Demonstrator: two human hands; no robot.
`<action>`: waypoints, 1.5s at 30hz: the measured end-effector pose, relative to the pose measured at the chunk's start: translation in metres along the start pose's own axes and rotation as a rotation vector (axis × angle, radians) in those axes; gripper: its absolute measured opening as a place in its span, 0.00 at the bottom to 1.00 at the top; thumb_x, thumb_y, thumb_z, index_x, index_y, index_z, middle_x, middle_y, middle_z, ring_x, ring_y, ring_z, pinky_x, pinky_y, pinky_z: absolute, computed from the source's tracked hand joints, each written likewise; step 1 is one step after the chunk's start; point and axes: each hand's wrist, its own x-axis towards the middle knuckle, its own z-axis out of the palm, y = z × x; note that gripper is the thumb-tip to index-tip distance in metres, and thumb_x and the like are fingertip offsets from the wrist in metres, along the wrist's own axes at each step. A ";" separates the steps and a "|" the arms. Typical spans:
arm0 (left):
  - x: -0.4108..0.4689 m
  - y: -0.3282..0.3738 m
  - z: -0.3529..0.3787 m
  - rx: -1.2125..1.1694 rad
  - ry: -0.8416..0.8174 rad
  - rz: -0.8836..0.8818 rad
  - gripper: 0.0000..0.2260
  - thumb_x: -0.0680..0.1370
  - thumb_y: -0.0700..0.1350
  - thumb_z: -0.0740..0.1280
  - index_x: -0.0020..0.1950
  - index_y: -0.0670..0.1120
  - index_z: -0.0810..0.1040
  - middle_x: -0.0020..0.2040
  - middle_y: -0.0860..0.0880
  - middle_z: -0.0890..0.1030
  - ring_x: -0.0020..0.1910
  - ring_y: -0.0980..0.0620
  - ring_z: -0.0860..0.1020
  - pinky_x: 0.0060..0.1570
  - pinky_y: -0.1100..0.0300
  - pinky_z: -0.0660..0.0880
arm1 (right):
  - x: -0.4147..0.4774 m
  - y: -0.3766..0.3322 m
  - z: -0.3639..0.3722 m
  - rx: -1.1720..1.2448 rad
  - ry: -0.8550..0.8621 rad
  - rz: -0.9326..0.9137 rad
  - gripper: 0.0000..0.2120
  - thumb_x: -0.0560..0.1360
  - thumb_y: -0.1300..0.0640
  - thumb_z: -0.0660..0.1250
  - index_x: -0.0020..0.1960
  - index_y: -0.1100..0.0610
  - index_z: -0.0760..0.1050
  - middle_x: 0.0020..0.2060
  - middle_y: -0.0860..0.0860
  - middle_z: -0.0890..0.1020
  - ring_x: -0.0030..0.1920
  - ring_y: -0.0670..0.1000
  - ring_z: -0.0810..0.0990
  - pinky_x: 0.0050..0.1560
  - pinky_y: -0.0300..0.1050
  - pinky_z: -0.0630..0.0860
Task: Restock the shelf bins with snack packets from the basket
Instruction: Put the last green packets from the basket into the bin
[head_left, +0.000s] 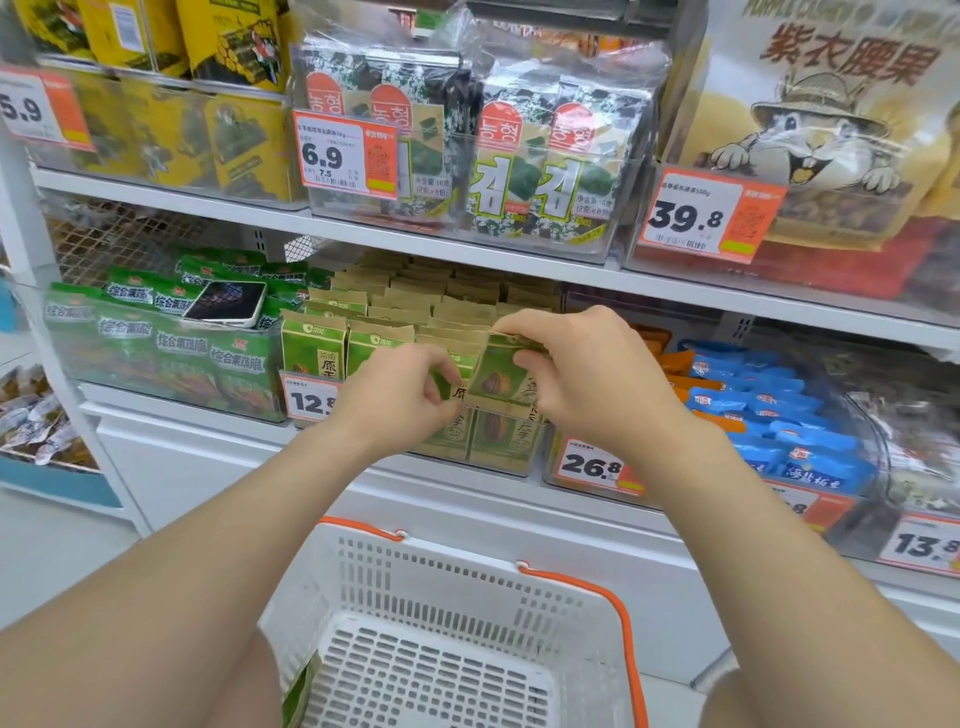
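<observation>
Head view: right hand (587, 384) is pinching a green packet (501, 379) upright at the bin (483, 462) front; left hand (405, 400) is gripping the neighbouring packets; basket (613, 597) sitting below, nearly empty.

- The left hand (402, 395) covers the lower left corner of the green-and-tan paper snack packet (501, 376), and the right hand (582, 374) hides its right edge.
- The orange-and-white price tag reading 12 (307, 397) loses its last digit behind the left wrist.
- The white perforated plastic basket with orange handles (467, 587) is cut off by the bottom edge; the forearms hide its near corners.
- A green packet (300, 691) at the basket's left wall shows only a sliver.
- The price tag reading 13 (922, 545) is cut by the right edge.
- Small print on the tag reading 6.9 (345, 153) is too fine to read.
</observation>
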 end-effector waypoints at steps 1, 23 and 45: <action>-0.001 0.004 0.003 -0.025 -0.008 0.006 0.11 0.75 0.53 0.77 0.56 0.57 0.82 0.36 0.57 0.83 0.39 0.58 0.81 0.44 0.54 0.81 | -0.001 0.000 -0.001 -0.019 0.002 0.013 0.16 0.80 0.57 0.67 0.65 0.43 0.79 0.49 0.46 0.87 0.49 0.57 0.83 0.47 0.56 0.82; 0.013 0.017 0.032 0.177 0.026 0.010 0.15 0.77 0.61 0.71 0.38 0.53 0.78 0.33 0.55 0.81 0.38 0.51 0.80 0.37 0.55 0.79 | 0.030 0.031 0.033 -0.143 -0.229 0.128 0.30 0.76 0.44 0.75 0.75 0.44 0.70 0.65 0.48 0.81 0.66 0.57 0.75 0.64 0.59 0.66; 0.018 0.019 0.032 0.146 0.065 -0.030 0.14 0.78 0.60 0.73 0.38 0.54 0.81 0.34 0.55 0.82 0.39 0.50 0.81 0.39 0.51 0.82 | 0.023 0.032 0.059 -0.206 -0.073 0.170 0.10 0.78 0.43 0.71 0.57 0.45 0.86 0.55 0.46 0.73 0.59 0.54 0.65 0.58 0.55 0.60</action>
